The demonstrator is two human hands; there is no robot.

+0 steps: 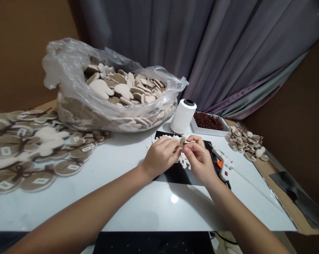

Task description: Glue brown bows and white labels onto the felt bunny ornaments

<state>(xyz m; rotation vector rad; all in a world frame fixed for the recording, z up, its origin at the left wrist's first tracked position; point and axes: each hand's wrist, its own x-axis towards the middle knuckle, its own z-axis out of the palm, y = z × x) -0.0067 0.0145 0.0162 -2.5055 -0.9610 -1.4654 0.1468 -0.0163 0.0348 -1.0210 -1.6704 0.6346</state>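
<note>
Small tan flat wooden piece (182, 141) sits mid-desk above the black rectangular mat (175, 174). Left hand (160, 155) and right hand (199, 159) both have fingers clamped on it. Best practice: grip the edges only, low over the mat. White-orange glue gun (223, 166) is just right.

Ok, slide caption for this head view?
Left hand and right hand pinch a small tan piece over a black mat by a white thread cone.

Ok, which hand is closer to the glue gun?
Right. The right hand is just beside the glue gun; the left hand, pinching the same small piece, lies farther off.
</note>
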